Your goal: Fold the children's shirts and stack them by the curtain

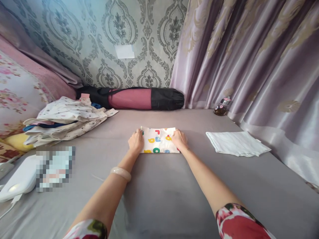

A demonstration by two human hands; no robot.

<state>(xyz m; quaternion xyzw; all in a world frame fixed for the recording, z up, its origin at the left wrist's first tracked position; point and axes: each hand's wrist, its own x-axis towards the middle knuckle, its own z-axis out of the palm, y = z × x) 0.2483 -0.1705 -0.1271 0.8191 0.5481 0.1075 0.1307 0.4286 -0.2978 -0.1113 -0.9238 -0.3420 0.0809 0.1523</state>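
A folded white cloth (pixel 163 146) printed with colourful letters lies flat in the middle of the grey sheet. My left hand (pixel 136 140) grips its left edge, with the fingers curled over the fabric. At the opposite edge, my right hand (pixel 179 138) pinches the cloth near its upper right corner. Both forearms reach in from below, and a pale bangle (pixel 121 173) circles the left wrist. Parts of the cloth's side edges are hidden behind my fingers.
Rumpled clothes (pixel 69 113) are piled at the left. A folded white cloth (pixel 238 143) lies at the right, with a small bottle (pixel 222 106) beyond it. Against the wall rests a pink and black rolled bag (pixel 131 98). A white device (pixel 22 177) with a cable sits front left.
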